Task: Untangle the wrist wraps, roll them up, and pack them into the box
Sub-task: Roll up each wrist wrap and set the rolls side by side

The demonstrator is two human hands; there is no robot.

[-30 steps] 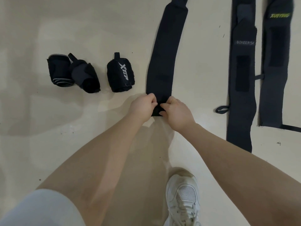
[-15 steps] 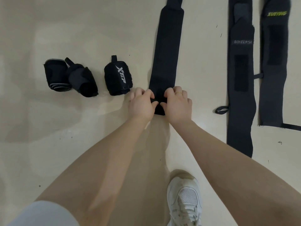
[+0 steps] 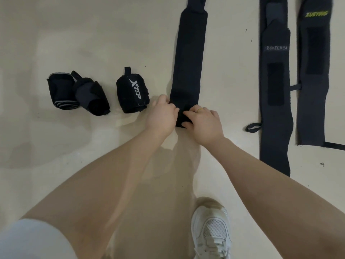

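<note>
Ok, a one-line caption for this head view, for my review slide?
Both hands, left hand and right hand, roll a black wrap on the floor, beside three rolled wraps.

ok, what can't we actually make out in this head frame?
- Box: nowhere in the head view.
- Plain black wrap: far end cut by top edge; rolled end hidden under left hand and right hand.
- BOKEERSI wrap and XUEYING wrap: tops cut off.

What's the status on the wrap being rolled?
Left hand and right hand both grip the near end of the black wrap, roll just started. Three rolled wraps lie left. Nothing in the way; no box in view.
</note>
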